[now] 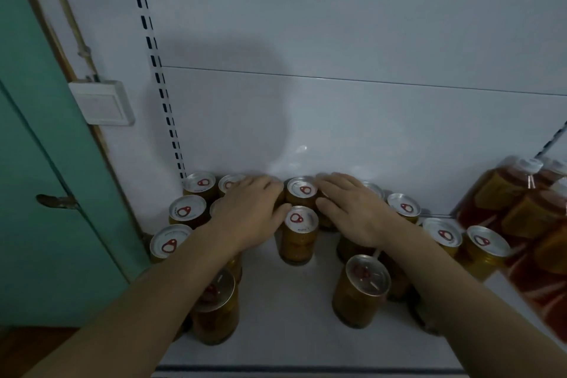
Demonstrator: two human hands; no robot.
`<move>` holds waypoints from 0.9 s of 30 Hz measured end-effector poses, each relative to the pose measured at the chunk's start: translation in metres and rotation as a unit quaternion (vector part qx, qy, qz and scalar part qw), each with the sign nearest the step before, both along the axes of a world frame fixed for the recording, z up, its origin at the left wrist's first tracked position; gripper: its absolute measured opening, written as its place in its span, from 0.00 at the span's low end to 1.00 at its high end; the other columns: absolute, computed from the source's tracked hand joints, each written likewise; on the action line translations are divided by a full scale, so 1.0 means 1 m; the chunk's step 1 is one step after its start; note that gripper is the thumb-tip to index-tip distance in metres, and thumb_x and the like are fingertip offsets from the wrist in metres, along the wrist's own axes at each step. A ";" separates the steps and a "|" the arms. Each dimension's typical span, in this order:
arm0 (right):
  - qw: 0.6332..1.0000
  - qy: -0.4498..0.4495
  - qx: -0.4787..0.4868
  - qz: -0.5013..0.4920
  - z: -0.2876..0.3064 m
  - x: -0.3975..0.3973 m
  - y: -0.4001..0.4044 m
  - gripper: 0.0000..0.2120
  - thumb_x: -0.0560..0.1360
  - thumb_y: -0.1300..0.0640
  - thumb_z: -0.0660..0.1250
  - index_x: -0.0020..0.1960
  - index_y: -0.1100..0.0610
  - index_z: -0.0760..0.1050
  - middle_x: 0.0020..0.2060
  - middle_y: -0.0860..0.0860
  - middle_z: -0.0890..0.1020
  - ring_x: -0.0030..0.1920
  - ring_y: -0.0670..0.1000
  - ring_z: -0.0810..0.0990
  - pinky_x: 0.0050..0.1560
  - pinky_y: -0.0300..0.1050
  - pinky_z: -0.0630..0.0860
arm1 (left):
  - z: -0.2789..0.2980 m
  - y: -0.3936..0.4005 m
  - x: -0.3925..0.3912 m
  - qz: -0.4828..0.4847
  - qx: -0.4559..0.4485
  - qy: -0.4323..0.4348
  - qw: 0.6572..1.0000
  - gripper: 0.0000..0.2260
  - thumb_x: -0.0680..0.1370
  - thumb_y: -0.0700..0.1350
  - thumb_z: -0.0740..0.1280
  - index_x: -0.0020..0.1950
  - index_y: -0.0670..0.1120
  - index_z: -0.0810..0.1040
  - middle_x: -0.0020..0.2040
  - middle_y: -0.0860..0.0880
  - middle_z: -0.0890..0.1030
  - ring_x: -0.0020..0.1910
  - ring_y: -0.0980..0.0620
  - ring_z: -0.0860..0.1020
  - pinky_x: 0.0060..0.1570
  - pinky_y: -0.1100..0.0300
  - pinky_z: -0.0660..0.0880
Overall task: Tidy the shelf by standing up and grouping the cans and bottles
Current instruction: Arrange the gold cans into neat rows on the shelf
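Several yellow cans with silver tops and red pull tabs stand upright on the white shelf [285, 325]. My left hand [248, 212] lies flat over can tops at the back left, fingers straight. My right hand [356, 212] lies flat over can tops at the back right, fingers straight too. Between the two hands stand one can [302, 190] by the back wall and another can [299, 233] in front of it. Two more cans [362, 288] [216, 307] stand nearer the front. Bottles [521, 209] of red drink with orange labels and white caps stand grouped at the right.
The shelf's white back panel [337, 120] rises right behind the cans, with a slotted upright [162, 95] at its left. A green door [46, 193] and a wall switch [102, 103] are left of the shelf. The shelf's front edge [306, 368] runs below my forearms.
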State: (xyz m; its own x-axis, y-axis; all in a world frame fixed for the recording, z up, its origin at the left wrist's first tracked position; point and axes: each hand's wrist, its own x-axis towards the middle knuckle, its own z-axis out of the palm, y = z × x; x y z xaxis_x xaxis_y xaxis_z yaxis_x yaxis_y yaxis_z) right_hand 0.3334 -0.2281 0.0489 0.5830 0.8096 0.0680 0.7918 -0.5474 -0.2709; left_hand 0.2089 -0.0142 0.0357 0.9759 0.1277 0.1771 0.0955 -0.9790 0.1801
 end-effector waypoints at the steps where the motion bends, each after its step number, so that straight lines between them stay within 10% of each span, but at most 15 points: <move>1: 1.000 0.002 0.015 -0.004 0.007 0.000 -0.013 0.28 0.85 0.41 0.54 0.83 0.49 0.68 0.81 0.48 0.69 0.81 0.49 0.62 0.81 0.40 0.50 | 0.002 -0.007 -0.001 -0.015 -0.008 -0.016 1.000 0.19 0.84 0.61 0.59 0.68 0.51 0.76 0.66 0.52 0.77 0.67 0.49 0.74 0.66 0.48 0.73; 6: 0.997 -0.015 -0.066 -0.022 0.029 0.002 -0.070 0.16 0.83 0.41 0.65 0.67 0.41 0.82 0.63 0.42 0.81 0.66 0.47 0.75 0.70 0.53 0.73 | -0.005 -0.030 -0.001 -0.073 0.023 -0.001 0.997 0.26 0.79 0.68 0.53 0.60 0.53 0.80 0.59 0.53 0.78 0.59 0.48 0.76 0.55 0.47 0.77; 21: 0.998 -0.055 -0.030 -0.004 0.006 -0.030 -0.022 0.12 0.77 0.41 0.63 0.37 0.45 0.73 0.35 0.45 0.78 0.38 0.45 0.77 0.34 0.47 0.75 | -0.004 -0.009 -0.031 -0.066 0.067 0.005 0.996 0.14 0.82 0.60 0.63 0.63 0.57 0.82 0.66 0.56 0.78 0.69 0.50 0.70 0.63 0.49 0.72; 27: 0.998 -0.064 -0.018 -0.017 0.000 -0.036 0.006 0.13 0.76 0.40 0.66 0.39 0.47 0.72 0.33 0.46 0.76 0.37 0.47 0.75 0.34 0.48 0.76 | -0.002 -0.002 -0.034 -0.028 0.070 -0.001 0.997 0.13 0.83 0.58 0.63 0.62 0.56 0.82 0.67 0.55 0.75 0.68 0.49 0.69 0.63 0.48 0.72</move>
State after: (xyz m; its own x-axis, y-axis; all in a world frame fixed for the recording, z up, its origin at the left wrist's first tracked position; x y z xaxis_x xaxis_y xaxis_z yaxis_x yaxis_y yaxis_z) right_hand 0.2971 -0.2221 0.0491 0.5979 0.7932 0.1151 0.8000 -0.5815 -0.1480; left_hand 0.1753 -0.0159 0.0339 0.9805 0.0472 0.1910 0.0399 -0.9983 0.0419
